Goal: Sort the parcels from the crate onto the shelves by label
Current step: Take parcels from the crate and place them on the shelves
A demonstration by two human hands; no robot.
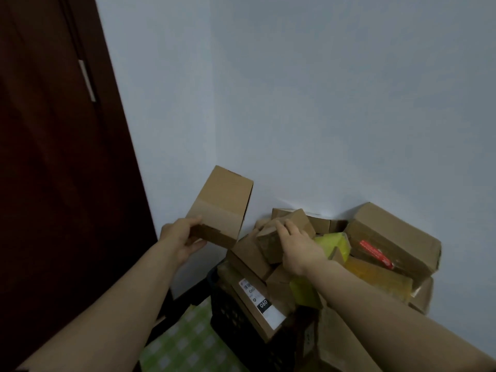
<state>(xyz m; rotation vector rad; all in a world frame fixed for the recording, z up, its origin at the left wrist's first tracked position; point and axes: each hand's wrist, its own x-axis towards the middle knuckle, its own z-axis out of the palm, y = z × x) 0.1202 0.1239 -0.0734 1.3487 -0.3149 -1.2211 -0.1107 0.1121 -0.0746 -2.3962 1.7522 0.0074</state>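
Now gripping a tall brown box [222,205] by its lower end in the left hand [181,238], raised left of centre; clasping with the right hand [299,249] a small parcel [271,241] atop the heaped black crate [228,316], lower right.

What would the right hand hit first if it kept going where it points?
The right hand already touches the small box; pushing on would shove it into the boxes behind, then the wall. Depth is unclear.
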